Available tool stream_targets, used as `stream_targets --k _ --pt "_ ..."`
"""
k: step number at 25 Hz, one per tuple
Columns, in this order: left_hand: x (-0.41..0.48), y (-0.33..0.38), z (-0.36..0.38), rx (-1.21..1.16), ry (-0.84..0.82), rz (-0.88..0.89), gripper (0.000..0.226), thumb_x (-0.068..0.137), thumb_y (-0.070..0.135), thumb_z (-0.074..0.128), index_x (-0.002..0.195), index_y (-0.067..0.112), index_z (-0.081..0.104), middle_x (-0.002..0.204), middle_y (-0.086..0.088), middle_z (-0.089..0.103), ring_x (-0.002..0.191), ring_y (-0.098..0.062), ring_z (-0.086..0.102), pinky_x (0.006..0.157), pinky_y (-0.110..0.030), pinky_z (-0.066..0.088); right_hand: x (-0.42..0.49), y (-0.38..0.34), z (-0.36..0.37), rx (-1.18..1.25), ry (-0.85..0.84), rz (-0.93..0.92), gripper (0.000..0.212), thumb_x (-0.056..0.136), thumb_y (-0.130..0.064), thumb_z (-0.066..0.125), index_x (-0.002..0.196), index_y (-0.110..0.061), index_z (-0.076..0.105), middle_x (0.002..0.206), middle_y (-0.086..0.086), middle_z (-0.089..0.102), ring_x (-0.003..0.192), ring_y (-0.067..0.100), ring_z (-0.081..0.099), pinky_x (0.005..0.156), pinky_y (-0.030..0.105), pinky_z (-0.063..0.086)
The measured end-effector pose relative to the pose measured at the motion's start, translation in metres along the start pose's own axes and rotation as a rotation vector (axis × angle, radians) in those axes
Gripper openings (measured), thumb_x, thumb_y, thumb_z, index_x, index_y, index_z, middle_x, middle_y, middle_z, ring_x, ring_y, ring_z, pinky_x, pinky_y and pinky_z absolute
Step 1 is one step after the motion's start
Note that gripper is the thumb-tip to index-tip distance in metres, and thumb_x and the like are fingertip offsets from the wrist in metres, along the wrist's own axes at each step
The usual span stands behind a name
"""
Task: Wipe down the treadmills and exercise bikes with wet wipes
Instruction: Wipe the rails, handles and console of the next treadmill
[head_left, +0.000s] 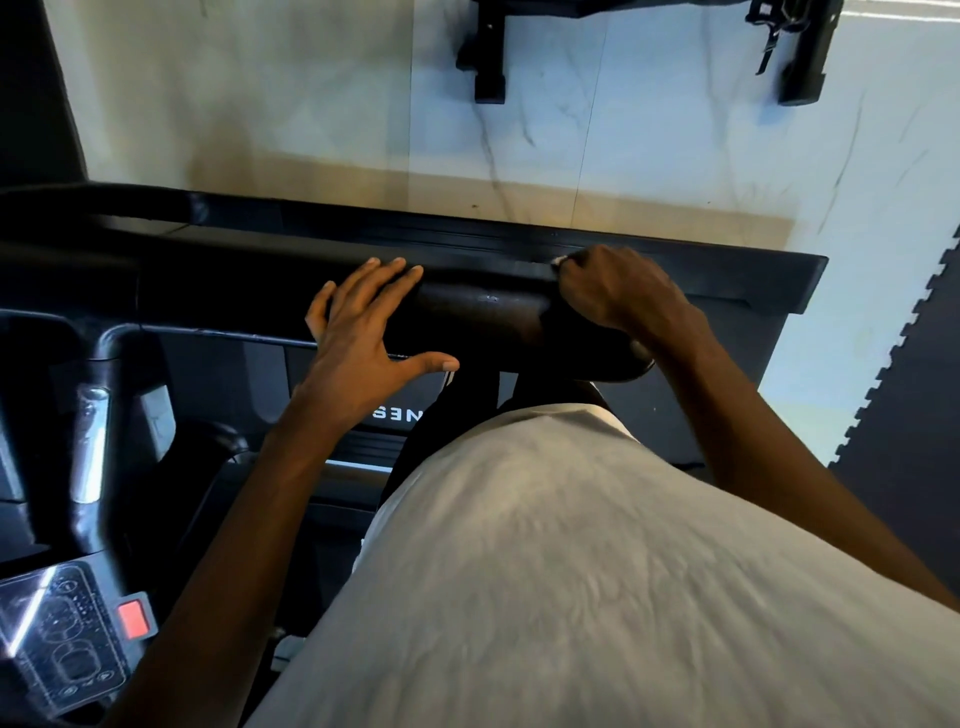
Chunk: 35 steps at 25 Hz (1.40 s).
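Pale marbled floor tiles (311, 104) lie beyond the black treadmill (753, 280). Right hand (618, 291) has its grip closed on a white wet wipe (558, 260), pressed to the side rail. Left of that grip, the left hand (358, 322) rests wide and flat on the padded handrail (483, 317).

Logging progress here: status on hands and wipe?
Left hand open, flat on treadmill handrail. Right hand closed on white wipe, at side rail. Nothing in the way.
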<state>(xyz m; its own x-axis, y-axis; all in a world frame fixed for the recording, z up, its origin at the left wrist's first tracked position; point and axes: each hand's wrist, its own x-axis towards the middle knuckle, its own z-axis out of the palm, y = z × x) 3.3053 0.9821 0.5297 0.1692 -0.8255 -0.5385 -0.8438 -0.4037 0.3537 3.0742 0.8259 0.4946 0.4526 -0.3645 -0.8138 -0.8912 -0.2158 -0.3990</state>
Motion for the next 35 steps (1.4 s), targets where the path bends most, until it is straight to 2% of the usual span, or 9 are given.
stream_targets --k 6,9,13,17,20,22,25,31,35 --pt "0.001 -0.003 0.000 0.018 -0.032 0.003 0.105 0.066 0.085 0.051 0.154 0.028 0.039 0.163 0.006 0.030 0.153 -0.011 0.013 0.115 -0.022 -0.013 0.006 -0.021 0.009 0.053 0.045 -0.043 0.046 0.108 -0.030 0.028 0.105 -0.002 0.063 0.099 0.017 0.067 0.086 0.034 0.062 0.082 0.042 0.051" --pt "0.001 -0.004 0.001 0.025 -0.027 0.012 0.102 0.067 0.084 0.050 0.153 0.030 0.040 0.162 0.007 0.031 0.152 -0.011 0.014 0.118 -0.029 -0.008 -0.027 0.016 0.010 0.153 0.149 0.066 0.043 0.107 -0.029 0.032 0.106 -0.002 0.066 0.101 0.022 0.068 0.076 0.031 0.055 0.071 0.034 0.038" --pt "0.001 -0.004 0.001 0.037 -0.004 0.045 0.096 0.068 0.083 0.049 0.150 0.034 0.045 0.161 0.006 0.034 0.152 -0.014 0.018 0.120 -0.040 0.000 -0.063 0.036 0.021 0.293 0.311 0.100 0.037 0.105 -0.026 0.037 0.126 -0.020 0.066 0.114 0.017 0.070 0.092 0.035 0.060 0.073 0.030 0.034" --pt "-0.001 -0.005 0.004 0.050 0.026 0.077 0.088 0.069 0.084 0.048 0.146 0.041 0.049 0.159 0.007 0.038 0.151 -0.014 0.021 0.119 -0.041 0.002 -0.086 0.034 0.061 0.515 0.623 0.144 0.036 0.105 -0.025 0.044 0.135 -0.023 0.064 0.133 0.006 0.066 0.121 0.027 0.059 0.085 0.025 0.040" --pt "-0.001 -0.009 0.005 0.079 0.029 0.106 0.087 0.070 0.086 0.045 0.146 0.043 0.048 0.159 0.007 0.038 0.150 -0.015 0.022 0.119 -0.043 0.003 -0.102 0.027 0.099 0.640 0.876 0.195 0.035 0.103 -0.020 0.048 0.134 -0.016 0.064 0.123 0.004 0.070 0.104 0.013 0.064 0.079 0.012 0.038" --pt "-0.001 -0.010 0.007 0.088 0.032 0.122 0.085 0.074 0.085 0.049 0.147 0.042 0.047 0.159 0.006 0.037 0.151 -0.016 0.022 0.120 -0.045 0.003 -0.102 0.025 0.121 0.748 0.944 0.263 0.034 0.102 -0.023 0.050 0.131 -0.018 0.067 0.101 0.000 0.072 0.088 0.007 0.062 0.072 0.017 0.041" --pt "-0.003 -0.013 0.010 0.072 0.075 0.180 0.077 0.080 0.078 0.054 0.147 0.039 0.049 0.159 0.003 0.039 0.150 -0.018 0.024 0.120 -0.047 0.005 -0.098 0.020 0.148 1.175 1.026 0.272 0.026 0.095 -0.028 0.061 0.117 -0.025 0.074 0.101 -0.004 0.077 0.096 0.013 0.070 0.085 0.035 0.057" --pt "0.000 -0.022 0.011 0.075 0.080 0.295 0.066 0.091 0.070 0.052 0.149 0.038 0.046 0.159 -0.002 0.039 0.149 -0.022 0.026 0.119 -0.050 0.008 -0.077 -0.050 0.173 1.865 0.986 0.218 0.016 0.096 -0.003 0.062 0.088 -0.013 0.071 0.077 0.006 0.075 0.083 0.020 0.064 0.074 0.025 0.056" --pt "0.007 -0.029 0.002 0.161 0.010 0.380 0.062 0.096 0.066 0.047 0.153 0.041 0.038 0.161 -0.001 0.035 0.149 -0.024 0.027 0.116 -0.049 0.014 -0.065 -0.080 0.173 2.003 0.921 0.230 0.019 0.090 0.010 0.056 0.105 0.019 0.063 0.076 0.017 0.062 0.072 0.021 0.056 0.078 0.027 0.052"
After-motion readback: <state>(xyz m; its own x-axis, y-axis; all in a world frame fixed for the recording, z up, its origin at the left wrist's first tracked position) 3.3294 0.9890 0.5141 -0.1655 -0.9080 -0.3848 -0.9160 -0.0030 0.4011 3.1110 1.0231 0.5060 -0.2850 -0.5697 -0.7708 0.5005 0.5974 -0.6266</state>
